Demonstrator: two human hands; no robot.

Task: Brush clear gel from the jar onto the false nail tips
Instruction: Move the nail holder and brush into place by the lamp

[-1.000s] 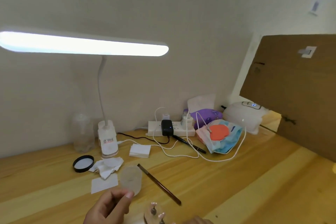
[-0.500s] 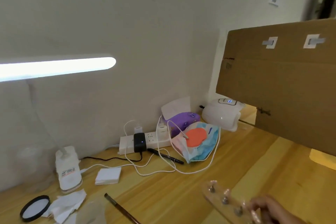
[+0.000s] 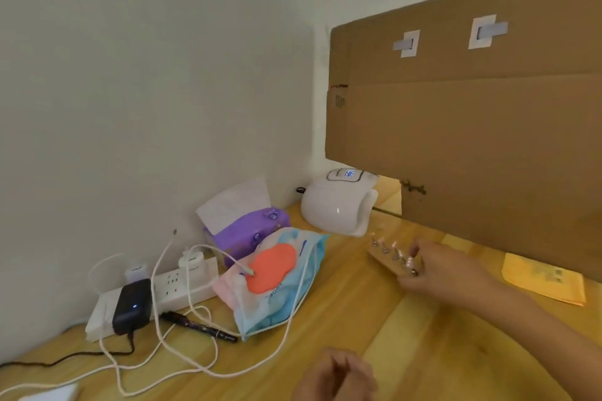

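Just outside the lamp (image 3: 335,205), right hand (image 3: 446,273) grips the nail-tip holder (image 3: 384,258); left hand (image 3: 335,374) unclear.

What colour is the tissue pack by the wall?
The tissue pack is purple, with a white tissue sticking out; the head view shows it.

Your left hand (image 3: 335,374) is motion-blurred and cut by the bottom edge, so its fingers can't be read. Your right hand (image 3: 446,273) covers the near end of the strip (image 3: 389,257). The nail tips (image 3: 395,246) on it are too small and soft to judge. At the far edge of the worktop (image 3: 358,319), the cardboard (image 3: 472,140) hides the right side of the lamp (image 3: 335,205).
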